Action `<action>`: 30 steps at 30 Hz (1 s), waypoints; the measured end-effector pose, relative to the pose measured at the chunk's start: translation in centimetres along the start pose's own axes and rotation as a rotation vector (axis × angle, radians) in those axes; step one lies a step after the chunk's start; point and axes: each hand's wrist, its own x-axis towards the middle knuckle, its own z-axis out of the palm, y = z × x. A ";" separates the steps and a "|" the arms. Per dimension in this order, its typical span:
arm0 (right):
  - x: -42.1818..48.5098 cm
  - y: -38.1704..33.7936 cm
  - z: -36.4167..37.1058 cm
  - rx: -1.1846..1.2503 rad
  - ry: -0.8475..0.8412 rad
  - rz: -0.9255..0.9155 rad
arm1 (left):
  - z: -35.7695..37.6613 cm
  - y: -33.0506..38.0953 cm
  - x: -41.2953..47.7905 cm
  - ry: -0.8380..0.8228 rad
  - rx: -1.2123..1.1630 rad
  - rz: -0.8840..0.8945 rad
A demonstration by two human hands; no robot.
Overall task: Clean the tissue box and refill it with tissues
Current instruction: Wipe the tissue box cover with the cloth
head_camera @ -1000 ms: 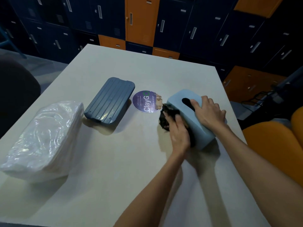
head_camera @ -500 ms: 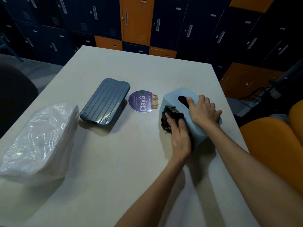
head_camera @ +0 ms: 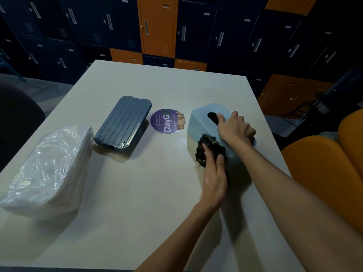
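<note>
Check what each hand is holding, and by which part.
Right hand grips the tissue box by its top, thumb at the slot. Left hand presses a dark cloth against the box's near side.

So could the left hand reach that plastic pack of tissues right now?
Probably yes: only bare table lies between the left hand and the tissue pack; the blue lid sits farther back. But it is pressing a cloth against the tissue box.

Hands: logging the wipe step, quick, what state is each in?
Left hand: open, pressing the cloth on the tissue box.
Right hand: gripping the tissue box.
</note>
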 end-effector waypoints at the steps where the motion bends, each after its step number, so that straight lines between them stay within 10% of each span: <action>1: 0.1 0.0 -0.1 0.003 -0.005 0.000 | -0.1 -0.1 -0.5 -0.010 0.020 0.009; 14: 0.0 1.3 -2.8 0.113 -0.127 -0.083 | -1.2 -1.5 -5.3 -0.359 0.489 0.344; 24: -3.5 9.6 -7.8 0.766 -0.059 -0.073 | -1.2 2.3 -4.3 -0.126 0.121 0.195; 30: -10.8 12.8 -8.3 1.270 -0.499 -0.038 | 3.1 5.6 -2.8 -0.259 -0.090 0.123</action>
